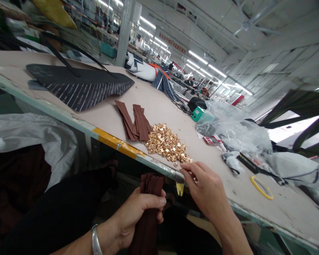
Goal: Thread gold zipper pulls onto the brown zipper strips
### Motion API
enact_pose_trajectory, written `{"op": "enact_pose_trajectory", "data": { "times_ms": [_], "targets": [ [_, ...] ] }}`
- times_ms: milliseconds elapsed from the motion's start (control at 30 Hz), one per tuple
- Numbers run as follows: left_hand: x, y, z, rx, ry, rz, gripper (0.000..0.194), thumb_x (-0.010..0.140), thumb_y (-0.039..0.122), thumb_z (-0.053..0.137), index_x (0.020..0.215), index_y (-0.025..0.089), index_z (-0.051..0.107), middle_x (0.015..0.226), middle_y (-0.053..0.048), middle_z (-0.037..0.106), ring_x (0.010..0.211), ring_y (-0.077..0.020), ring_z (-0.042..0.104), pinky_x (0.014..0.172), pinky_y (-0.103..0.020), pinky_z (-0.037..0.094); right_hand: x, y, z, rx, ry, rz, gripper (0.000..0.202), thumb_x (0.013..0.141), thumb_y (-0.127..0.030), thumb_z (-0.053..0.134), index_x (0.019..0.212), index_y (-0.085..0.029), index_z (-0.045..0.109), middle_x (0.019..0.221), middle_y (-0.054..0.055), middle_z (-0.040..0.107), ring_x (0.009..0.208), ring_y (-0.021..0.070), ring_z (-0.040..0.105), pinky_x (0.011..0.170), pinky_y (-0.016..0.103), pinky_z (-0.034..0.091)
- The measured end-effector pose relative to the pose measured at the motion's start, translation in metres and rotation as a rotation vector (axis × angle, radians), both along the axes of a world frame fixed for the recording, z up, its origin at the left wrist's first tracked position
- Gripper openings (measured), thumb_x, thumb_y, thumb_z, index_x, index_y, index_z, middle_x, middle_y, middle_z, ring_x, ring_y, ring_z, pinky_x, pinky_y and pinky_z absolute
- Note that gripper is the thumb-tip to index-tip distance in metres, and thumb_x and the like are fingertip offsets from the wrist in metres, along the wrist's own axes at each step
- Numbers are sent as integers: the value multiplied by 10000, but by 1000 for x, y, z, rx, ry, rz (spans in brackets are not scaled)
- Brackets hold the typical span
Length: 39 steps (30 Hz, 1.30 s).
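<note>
My left hand (146, 209) is wrapped round a bundle of brown zipper tapes (152, 185), whose upper ends stick out above the fist in front of the table edge. At the near edge of a heap of small shiny gold zipper sliders (167, 143), my right hand (204, 180) has thumb and fingers closed together; what lies between the fingertips is hidden. Just below its fingers, a yellow forked metal piece (179, 188) is fixed to the table edge. More brown zipper tapes (135, 122) lie flat on the table, touching the heap's left side.
A dark striped fabric piece with straps (85, 88) lies to the left on the table (172, 113). Rightward are a green box (202, 114), clear plastic bags (236, 127) and a yellow tape roll (262, 187). White cloth (32, 131) hangs at the lower left.
</note>
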State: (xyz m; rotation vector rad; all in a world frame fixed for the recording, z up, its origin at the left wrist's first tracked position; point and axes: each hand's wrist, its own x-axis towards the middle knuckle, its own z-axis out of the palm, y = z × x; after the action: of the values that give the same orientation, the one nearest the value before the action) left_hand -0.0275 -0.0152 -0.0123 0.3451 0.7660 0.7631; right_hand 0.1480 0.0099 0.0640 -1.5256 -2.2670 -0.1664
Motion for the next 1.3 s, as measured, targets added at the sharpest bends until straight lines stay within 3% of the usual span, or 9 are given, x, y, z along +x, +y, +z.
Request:
{"op": "enact_pose_trajectory", "data": {
  "times_ms": [133, 300, 633, 833, 933, 1000, 1100, 1300],
  "targets": [
    [-1, -1, 0, 25, -11, -9, 220, 626, 171, 726, 830, 133, 654, 561, 12, 603, 489, -115, 556, 555, -249, 446, 2, -29, -5, -60, 254, 37, 97, 921, -213, 579, 943, -231, 671, 853, 32, 695, 770, 173, 646, 670, 268, 493],
    [-1, -1, 0, 43, 11, -59, 274, 601, 212, 757, 845, 141, 654, 543, 8, 612, 490, -121, 553, 519, -233, 410, -2, -56, -25, -42, 368, 56, 102, 912, -157, 585, 928, -208, 672, 806, 28, 687, 722, 156, 647, 656, 250, 498],
    [-1, -9, -6, 127, 17, -113, 284, 582, 212, 773, 830, 146, 649, 585, 17, 617, 521, -120, 557, 550, -246, 409, -11, -53, -36, -45, 470, -41, 115, 899, -177, 606, 896, -178, 721, 766, 21, 674, 685, 134, 628, 654, 242, 469],
    [0, -10, -4, 150, 35, -156, 279, 535, 214, 803, 763, 147, 658, 588, 21, 611, 528, -113, 544, 558, -241, 400, -14, -45, -39, -185, 713, -187, 112, 871, -265, 636, 824, -220, 727, 767, -4, 702, 702, 152, 641, 644, 256, 472],
    [2, -11, -6, 167, 32, -149, 291, 519, 193, 816, 769, 148, 674, 600, 23, 614, 536, -110, 537, 560, -240, 397, -14, -44, -43, -216, 777, -245, 107, 858, -303, 649, 876, -219, 713, 676, -24, 644, 611, 142, 581, 588, 261, 448],
    [4, -12, -7, 180, 30, -137, 299, 525, 178, 817, 791, 154, 683, 601, 27, 615, 540, -110, 531, 552, -238, 387, -13, -48, -47, -156, 799, -213, 121, 874, -299, 628, 940, -224, 697, 679, -30, 602, 610, 136, 549, 589, 262, 438],
    [8, -13, -8, 223, 26, -142, 240, 542, 161, 812, 747, 147, 688, 587, 33, 599, 543, -103, 503, 549, -235, 375, -14, -58, -52, -120, 872, -58, 126, 870, -252, 637, 989, -251, 678, 771, -23, 585, 661, 129, 535, 601, 254, 439],
    [15, -16, -4, 254, 0, -172, 306, 519, 82, 818, 813, 123, 740, 813, -47, 718, 802, -192, 615, 757, -287, 447, -27, -72, -54, -3, 866, 76, 130, 786, -103, 705, 816, -229, 703, 743, -12, 574, 657, 120, 530, 590, 241, 443]
  ]
}}
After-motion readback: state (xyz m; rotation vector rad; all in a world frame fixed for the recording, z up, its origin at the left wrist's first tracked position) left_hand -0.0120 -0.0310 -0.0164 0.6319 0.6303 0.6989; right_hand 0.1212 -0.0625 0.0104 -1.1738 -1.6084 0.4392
